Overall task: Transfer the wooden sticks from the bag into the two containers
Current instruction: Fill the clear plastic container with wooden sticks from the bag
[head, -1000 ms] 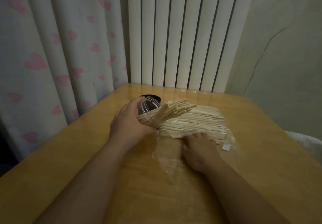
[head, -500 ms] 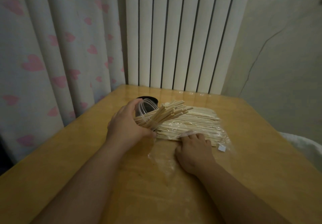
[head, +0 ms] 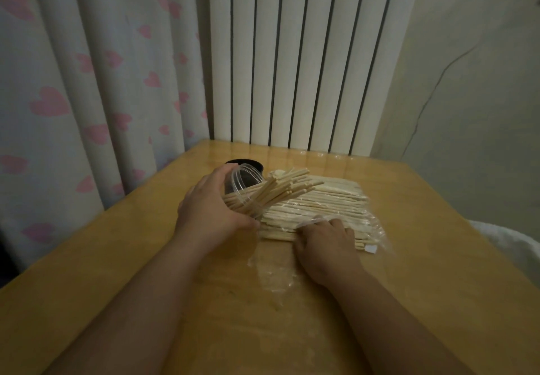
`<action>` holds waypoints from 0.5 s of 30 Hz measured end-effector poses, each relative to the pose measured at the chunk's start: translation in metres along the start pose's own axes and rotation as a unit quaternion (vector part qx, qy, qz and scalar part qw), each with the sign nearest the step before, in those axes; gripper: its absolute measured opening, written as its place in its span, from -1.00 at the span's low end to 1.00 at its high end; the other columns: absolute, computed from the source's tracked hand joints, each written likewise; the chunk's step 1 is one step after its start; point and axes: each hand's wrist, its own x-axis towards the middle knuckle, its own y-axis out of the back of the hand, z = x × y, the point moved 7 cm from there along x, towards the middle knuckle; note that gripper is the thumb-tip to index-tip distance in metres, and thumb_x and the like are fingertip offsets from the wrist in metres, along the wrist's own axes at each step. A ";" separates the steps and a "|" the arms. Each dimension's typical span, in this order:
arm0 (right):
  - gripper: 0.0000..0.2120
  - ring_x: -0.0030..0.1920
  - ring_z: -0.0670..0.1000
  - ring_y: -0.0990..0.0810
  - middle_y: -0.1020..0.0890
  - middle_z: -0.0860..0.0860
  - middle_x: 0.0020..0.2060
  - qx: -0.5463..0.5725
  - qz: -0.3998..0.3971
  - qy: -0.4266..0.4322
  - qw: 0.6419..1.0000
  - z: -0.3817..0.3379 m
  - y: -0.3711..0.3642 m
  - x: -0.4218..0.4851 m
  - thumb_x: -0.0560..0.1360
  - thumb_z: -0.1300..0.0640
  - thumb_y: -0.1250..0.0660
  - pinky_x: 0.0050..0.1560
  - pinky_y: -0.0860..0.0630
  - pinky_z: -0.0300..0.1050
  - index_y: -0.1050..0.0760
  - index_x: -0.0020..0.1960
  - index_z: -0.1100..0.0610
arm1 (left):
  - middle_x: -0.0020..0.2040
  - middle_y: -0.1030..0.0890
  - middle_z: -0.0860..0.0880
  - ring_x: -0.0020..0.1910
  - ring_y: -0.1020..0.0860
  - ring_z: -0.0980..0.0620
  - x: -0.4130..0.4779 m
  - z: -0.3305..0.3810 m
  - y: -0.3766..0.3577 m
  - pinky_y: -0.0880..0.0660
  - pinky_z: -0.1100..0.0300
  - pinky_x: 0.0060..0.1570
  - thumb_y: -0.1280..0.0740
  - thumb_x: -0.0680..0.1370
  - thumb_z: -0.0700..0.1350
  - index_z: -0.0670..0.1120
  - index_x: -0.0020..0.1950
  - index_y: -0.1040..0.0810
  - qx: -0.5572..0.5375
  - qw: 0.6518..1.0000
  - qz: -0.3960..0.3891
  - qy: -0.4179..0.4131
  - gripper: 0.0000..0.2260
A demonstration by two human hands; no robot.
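Heart-print curtain (head: 87, 82) hanging at left. Our left hand (head: 210, 208) wrapping around clear plastic container (head: 245, 180), holding it tilted, mouth facing right; bundle of wooden sticks (head: 280, 190) poking out of it. Black container (head: 248, 163) standing just behind. Clear bag (head: 371, 228) lying flat on bench (head: 438, 257), stacked sticks (head: 321, 208) packed inside. Our right hand (head: 324, 243) resting palm-down on bag's near edge, fingertips lying under plastic; we cannot tell whether it is pinching anything.

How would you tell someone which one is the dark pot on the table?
Look at the far end of the wooden table, near the white radiator. There the left hand grips a tilted clear container with wooden sticks poking out. Just behind that stands the dark container: it is black and opaque, while its neighbour is see-through.
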 end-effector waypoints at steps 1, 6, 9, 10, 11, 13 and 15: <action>-0.66 0.28 0.12 -0.38 -0.52 -0.01 0.27 0.005 -0.002 0.001 1.000 0.000 0.001 0.000 0.64 -0.10 -0.09 0.27 -0.27 0.09 -0.50 0.31 -0.08 | 0.45 -0.43 0.08 0.41 -0.38 -0.05 0.000 0.001 0.000 -0.39 -0.15 0.36 -0.71 0.16 0.02 0.20 0.52 -0.29 -0.001 1.000 0.000 0.000 0.02; -0.77 0.21 0.07 -0.47 -0.58 -0.05 0.20 0.038 -0.021 0.039 0.998 -0.002 0.004 0.000 0.63 -0.02 -0.20 0.23 -0.35 0.04 -0.55 0.23 -0.10 | 0.43 -0.44 0.09 0.39 -0.39 -0.04 -0.002 0.002 0.000 -0.41 -0.15 0.34 -0.70 0.16 0.02 0.20 0.52 -0.29 0.002 1.000 0.000 -0.003 0.01; -0.73 0.19 0.06 -0.52 -0.59 -0.03 0.20 0.053 -0.018 0.053 0.997 -0.002 0.005 -0.001 0.61 0.11 -0.23 0.20 -0.43 -0.02 -0.55 0.24 -0.10 | 0.43 -0.44 0.08 0.39 -0.39 -0.04 -0.002 0.003 0.000 -0.41 -0.15 0.34 -0.70 0.16 0.03 0.20 0.52 -0.29 0.003 1.000 0.001 -0.005 0.01; -0.69 0.21 0.05 -0.52 -0.59 -0.03 0.22 0.063 -0.020 0.052 0.996 -0.002 0.005 -0.002 0.60 0.13 -0.24 0.21 -0.45 -0.03 -0.53 0.29 -0.10 | 0.43 -0.44 0.08 0.39 -0.40 -0.03 -0.002 0.003 -0.001 -0.41 -0.15 0.34 -0.70 0.15 0.03 0.20 0.52 -0.29 0.001 1.000 0.002 -0.005 0.01; -0.66 0.23 0.05 -0.52 -0.58 -0.04 0.25 0.075 -0.024 0.050 0.996 -0.002 0.005 -0.003 0.61 0.12 -0.25 0.23 -0.46 -0.04 -0.50 0.35 -0.09 | 0.42 -0.44 0.08 0.38 -0.40 -0.03 -0.002 0.002 -0.001 -0.41 -0.15 0.34 -0.70 0.15 0.03 0.20 0.52 -0.29 0.001 1.000 0.001 -0.005 0.01; -0.62 0.26 0.03 -0.51 -0.57 -0.05 0.27 0.093 -0.029 0.053 0.994 -0.005 0.003 -0.004 0.60 0.07 -0.28 0.26 -0.46 -0.05 -0.46 0.41 -0.08 | 0.42 -0.45 0.09 0.38 -0.40 -0.04 -0.002 0.002 -0.001 -0.41 -0.16 0.34 -0.70 0.15 0.03 0.21 0.51 -0.29 0.002 1.000 0.002 -0.005 0.01; -0.61 0.26 0.04 -0.52 -0.59 -0.04 0.26 0.107 -0.026 0.051 0.993 -0.008 0.002 -0.003 0.60 0.08 -0.29 0.27 -0.46 -0.04 -0.45 0.41 -0.08 | 0.42 -0.44 0.09 0.39 -0.39 -0.05 -0.002 0.001 -0.001 -0.41 -0.17 0.34 -0.70 0.16 0.03 0.21 0.51 -0.29 0.006 1.000 0.001 -0.005 0.00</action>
